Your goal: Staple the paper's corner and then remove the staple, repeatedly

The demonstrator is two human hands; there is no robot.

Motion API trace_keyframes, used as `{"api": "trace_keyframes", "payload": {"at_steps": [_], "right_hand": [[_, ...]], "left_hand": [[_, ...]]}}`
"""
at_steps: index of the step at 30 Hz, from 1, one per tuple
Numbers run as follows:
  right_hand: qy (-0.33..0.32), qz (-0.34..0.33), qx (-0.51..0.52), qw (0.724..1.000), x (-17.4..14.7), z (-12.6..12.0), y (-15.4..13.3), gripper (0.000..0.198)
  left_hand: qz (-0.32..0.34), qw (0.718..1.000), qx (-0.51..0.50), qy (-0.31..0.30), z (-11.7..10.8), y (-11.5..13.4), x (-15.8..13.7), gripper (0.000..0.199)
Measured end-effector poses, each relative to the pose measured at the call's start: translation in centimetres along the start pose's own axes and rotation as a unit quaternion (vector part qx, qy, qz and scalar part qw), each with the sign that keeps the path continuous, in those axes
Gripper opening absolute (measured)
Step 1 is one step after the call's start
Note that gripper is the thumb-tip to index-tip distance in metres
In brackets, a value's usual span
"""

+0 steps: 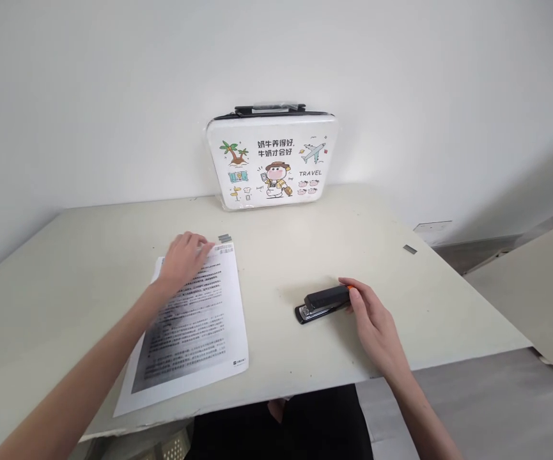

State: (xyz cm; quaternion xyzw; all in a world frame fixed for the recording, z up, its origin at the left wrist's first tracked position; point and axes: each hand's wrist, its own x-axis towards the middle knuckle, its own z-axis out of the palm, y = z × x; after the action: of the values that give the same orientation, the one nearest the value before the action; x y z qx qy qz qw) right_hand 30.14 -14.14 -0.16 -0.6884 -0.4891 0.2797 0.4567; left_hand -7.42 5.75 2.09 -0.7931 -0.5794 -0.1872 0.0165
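My left hand (183,259) rests at the top edge of a printed sheet of paper (194,332), its fingers bent loosely with the tips near the upper edge. The sheet lies slightly turned on the table, dense with dark text and shaded grey toward its lower left. To the right, my right hand (374,319) grips the rear end of a black stapler (327,298) between thumb and fingers. The stapler's front points left, its jaws apart, and its base sits on the table. Just past the sheet's top right corner lie small strips of staples (225,238).
A white case (273,163) with cartoon prints and a black handle stands at the back against the wall (113,96). Another staple strip (410,249) lies near the right edge of the pale table (276,255). A second tabletop (535,287) is at the far right.
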Motion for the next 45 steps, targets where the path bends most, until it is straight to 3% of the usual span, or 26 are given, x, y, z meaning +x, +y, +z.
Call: {"api": "trace_keyframes", "payload": {"at_steps": [3,6,11,18,24,31,45], "right_hand": [[0.008,-0.003,-0.003,1.000,-0.2,0.1,-0.2,0.048],[0.004,-0.055,-0.035,0.998,-0.3,0.0,-0.2,0.048],[-0.045,-0.195,-0.152,0.968,0.3,-1.3,0.7,0.056],[-0.110,-0.272,-0.193,0.936,2.1,-2.1,0.3,0.042],[-0.131,-0.269,-0.197,0.934,3.0,-1.5,-0.6,0.034],[-0.133,-0.247,-0.176,0.944,3.3,-0.9,-0.6,0.034],[-0.147,-0.221,-0.169,0.949,3.0,-0.5,-0.9,0.032]], "left_hand": [[-0.049,0.998,0.040,0.022,0.6,-2.7,-0.2,0.038],[-0.048,0.998,-0.002,0.032,1.2,-2.6,-1.1,0.034],[-0.018,0.993,-0.119,-0.019,1.0,0.4,-2.9,0.034],[0.009,0.974,-0.212,-0.075,0.6,5.2,-4.8,0.036],[0.027,0.970,-0.225,-0.091,0.7,8.2,-5.4,0.033],[0.043,0.926,-0.346,-0.144,-0.1,8.5,-5.4,0.030],[0.020,0.947,-0.295,-0.125,0.3,9.8,-4.6,0.025]]}}
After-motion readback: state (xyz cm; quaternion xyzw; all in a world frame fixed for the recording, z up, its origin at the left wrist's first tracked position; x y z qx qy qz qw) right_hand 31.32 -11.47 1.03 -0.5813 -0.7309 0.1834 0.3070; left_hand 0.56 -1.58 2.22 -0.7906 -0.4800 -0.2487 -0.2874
